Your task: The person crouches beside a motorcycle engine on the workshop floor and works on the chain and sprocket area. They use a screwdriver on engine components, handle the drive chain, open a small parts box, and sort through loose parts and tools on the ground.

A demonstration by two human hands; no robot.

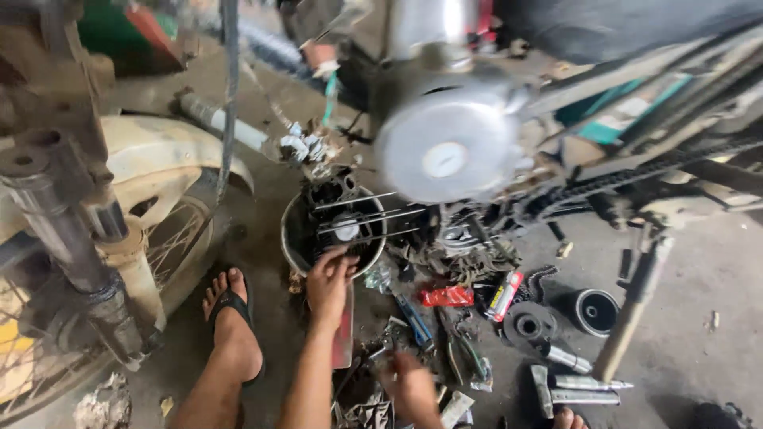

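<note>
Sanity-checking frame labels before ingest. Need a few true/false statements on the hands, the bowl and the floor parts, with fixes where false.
1. The left hand reaches to the rim of a round metal bowl holding engine parts. True.
2. The right hand is raised up at the motorcycle engine cover. False: it is low, among the tools on the floor.
3. A foot in a black flip-flop rests on the floor left of the left hand. True.
4. The red packet lies inside the bowl. False: it lies on the floor to the right of it.
</note>
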